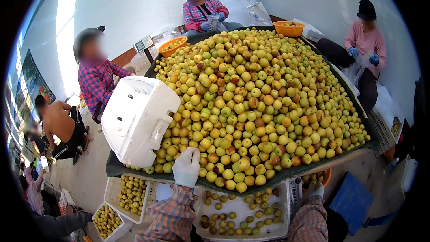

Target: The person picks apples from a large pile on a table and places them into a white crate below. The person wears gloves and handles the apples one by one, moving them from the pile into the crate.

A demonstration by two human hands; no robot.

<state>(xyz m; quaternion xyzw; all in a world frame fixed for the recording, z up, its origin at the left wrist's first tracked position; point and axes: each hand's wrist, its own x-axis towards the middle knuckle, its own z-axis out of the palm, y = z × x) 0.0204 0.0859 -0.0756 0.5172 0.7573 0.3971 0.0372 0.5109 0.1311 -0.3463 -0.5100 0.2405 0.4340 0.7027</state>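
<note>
A large heap of yellow-green fruits [248, 101] with reddish-brown patches, apparently fresh jujubes, covers a table lined with dark green cloth [292, 177]. My left hand [186, 167], in a white glove, is at the heap's near edge with its fingers bent; whatever may be inside them is hidden. Below the table edge, my right hand [316, 190], also gloved, reaches over an orange basin [328, 177] of fruits, its grip unclear. Between my forearms sits a white-lined crate [208, 222] with loose fruits scattered in it.
A white foam box [126, 121] leans tilted on the heap's left side. Fruit-filled crates [141, 217] stand on the floor at lower left. A blue panel [352, 201] is at lower right. Several people sit around the table, near orange basins [289, 31] and a digital scale [143, 43].
</note>
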